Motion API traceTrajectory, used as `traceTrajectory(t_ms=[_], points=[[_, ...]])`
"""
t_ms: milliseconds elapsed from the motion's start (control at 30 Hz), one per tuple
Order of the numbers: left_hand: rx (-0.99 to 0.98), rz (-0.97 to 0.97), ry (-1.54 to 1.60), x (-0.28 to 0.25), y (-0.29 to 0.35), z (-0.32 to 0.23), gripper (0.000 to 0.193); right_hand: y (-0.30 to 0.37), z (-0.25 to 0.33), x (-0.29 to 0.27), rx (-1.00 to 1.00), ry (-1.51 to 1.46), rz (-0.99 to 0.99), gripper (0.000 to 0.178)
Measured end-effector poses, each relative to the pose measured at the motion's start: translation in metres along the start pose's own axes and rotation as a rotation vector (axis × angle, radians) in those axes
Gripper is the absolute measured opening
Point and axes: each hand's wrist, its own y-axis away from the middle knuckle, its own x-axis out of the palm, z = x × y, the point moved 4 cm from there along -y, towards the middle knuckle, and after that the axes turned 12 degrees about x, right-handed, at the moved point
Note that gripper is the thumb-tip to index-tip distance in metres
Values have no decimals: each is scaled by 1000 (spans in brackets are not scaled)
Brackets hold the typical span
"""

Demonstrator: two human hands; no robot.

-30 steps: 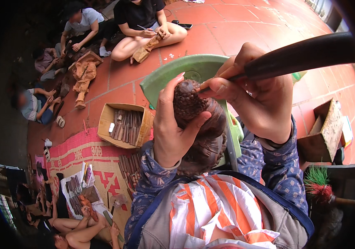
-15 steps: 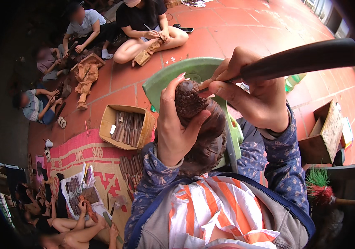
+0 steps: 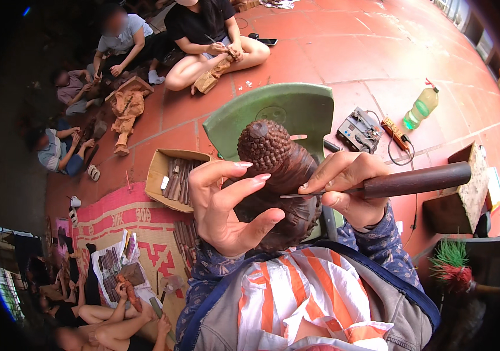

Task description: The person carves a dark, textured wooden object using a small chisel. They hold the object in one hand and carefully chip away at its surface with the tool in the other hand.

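A dark brown wooden statue (image 3: 264, 146) with a knobbly, curl-covered head rests upright close in front of my body, its lower part partly behind my hands. My left hand (image 3: 220, 213) is off the head, at the statue's left side, fingers curved and spread with nothing in them. In my right hand (image 3: 352, 181) is a carving chisel (image 3: 416, 178) with a long dark wooden handle. Thumb and fingers pinch its thin metal shank, and the tip points left across the front of the statue. Whether the tip touches the wood, I cannot tell.
Behind the statue is a green plastic chair (image 3: 226, 128). A cardboard box (image 3: 159, 169) of chisels stands left, near loose tools on a patterned mat (image 3: 109, 213). Rightward are an electrical box (image 3: 360, 130), a power strip (image 3: 396, 133) and a green bottle (image 3: 421, 108). Several people carve at left.
My left hand has let go of the statue's head and come down toward me. My right hand has lowered with the chisel, its tip moving from the head to lower down.
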Motion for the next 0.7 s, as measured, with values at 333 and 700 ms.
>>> traceTrajectory(t_ms=[333,700], points=[[30,5,-292,10,-2,-18,17,-1,-7,15,482,-423,-19,12],[-45,-208,21,13,-8,15,48,-20,8,-18,214,-81,-125,14]])
